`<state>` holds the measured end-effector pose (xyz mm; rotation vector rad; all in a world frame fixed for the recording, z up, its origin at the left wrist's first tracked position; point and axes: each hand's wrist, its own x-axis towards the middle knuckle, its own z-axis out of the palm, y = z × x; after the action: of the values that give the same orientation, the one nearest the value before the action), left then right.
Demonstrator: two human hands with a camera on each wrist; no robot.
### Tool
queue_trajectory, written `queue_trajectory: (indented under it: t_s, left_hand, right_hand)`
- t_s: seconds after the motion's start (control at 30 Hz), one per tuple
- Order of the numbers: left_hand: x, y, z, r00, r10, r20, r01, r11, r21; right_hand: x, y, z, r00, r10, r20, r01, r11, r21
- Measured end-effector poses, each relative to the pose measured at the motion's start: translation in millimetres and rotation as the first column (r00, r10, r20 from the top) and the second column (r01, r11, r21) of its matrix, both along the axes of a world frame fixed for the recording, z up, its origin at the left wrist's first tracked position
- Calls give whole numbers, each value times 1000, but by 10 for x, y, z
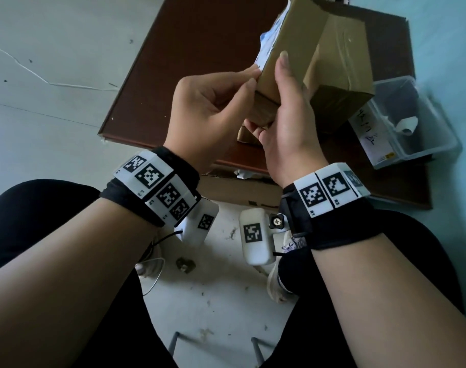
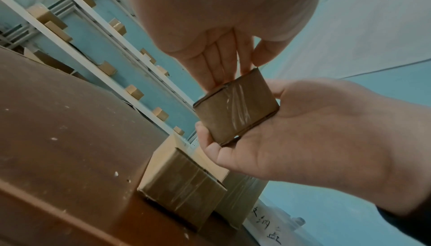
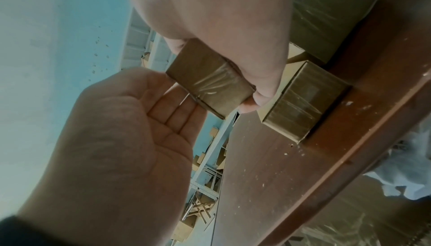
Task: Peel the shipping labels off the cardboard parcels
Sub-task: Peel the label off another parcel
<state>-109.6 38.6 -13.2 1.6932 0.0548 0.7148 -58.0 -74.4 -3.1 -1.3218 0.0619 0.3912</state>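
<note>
Two hands work one box (image 1: pixel 292 49), held in the air above the brown board (image 1: pixel 200 62). The right hand (image 1: pixel 287 128) clamps it, thumb along one face. The left hand (image 1: pixel 213 107) pinches at the label (image 1: pixel 266 43) edge on the far face. The box looks light and stiff; the label, thin and wrinkled, probably tears easily, so take a lifted corner. Other boxes (image 2: pixel 184 185) rest on the board.
</note>
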Motion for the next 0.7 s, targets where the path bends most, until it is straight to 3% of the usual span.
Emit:
queue_trajectory:
  t_s: [0.7]
  left_hand:
    - [52, 119, 19, 996, -58, -66, 61, 997, 50]
  right_hand:
    - [87, -20, -46, 997, 22, -76, -19, 999, 29]
